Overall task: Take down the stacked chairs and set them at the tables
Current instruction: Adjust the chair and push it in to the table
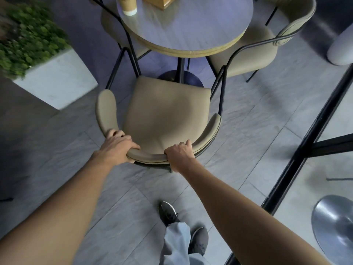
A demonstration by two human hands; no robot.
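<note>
On the grey tiled floor (238,131) the beige chair (164,113) stands before me, my left hand (119,144) and right hand (179,153) both gripping its curved backrest at the near edge, seat front pointing away toward the round table (191,31)

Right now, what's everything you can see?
held chair: one, beige with black frame, facing the table
other chairs: two, beige, left and right of the table
table: one, grey round top, ahead
cup: one, tan, on the table
box: one, tan, table's far edge
planter: one, pale, green plant, left
frame: one, black, right
metal base: one, silver, lower right
shoes: two, grey, floor below
left hand: one, gripping held chair's backrest
right hand: one, gripping same backrest
</note>
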